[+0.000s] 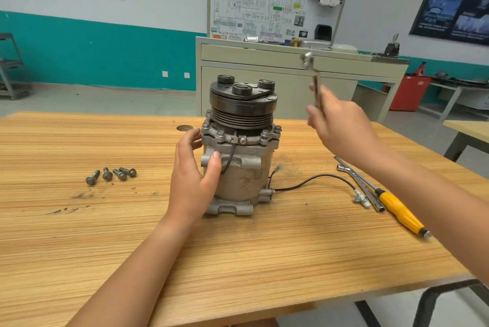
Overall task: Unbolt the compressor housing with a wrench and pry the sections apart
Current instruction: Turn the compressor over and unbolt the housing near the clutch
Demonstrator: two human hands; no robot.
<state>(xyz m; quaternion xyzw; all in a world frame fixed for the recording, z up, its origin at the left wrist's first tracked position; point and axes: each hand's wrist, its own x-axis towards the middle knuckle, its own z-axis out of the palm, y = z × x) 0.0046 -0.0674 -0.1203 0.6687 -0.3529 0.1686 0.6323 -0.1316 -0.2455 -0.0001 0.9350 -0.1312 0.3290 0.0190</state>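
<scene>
the compressor (238,157) stands upright on the table (238,260), with the pulley (242,109) on top, so the flange bolts (221,134) under the pulley can be reached from the side. the left hand (193,175) grips the left side of the compressor, thumb across the front and fingers around the back. this is probably to stop the body from turning when a bolt is pulled.

the right hand (341,128) is raised to the right of the compressor, higher than the flange. its fingers are curled tight on the handle of the wrench (313,80). the wrench head points up and touches no bolt.

four loose bolts (111,174) lie in a row to the left of the compressor, probably kept together so none is lost. the unbolting therefore looks partly done. to the right of the compressor lie a screwdriver (402,210) and a metal bar tool (362,186), within easy reach. the screwdriver may be meant for the prying.
</scene>
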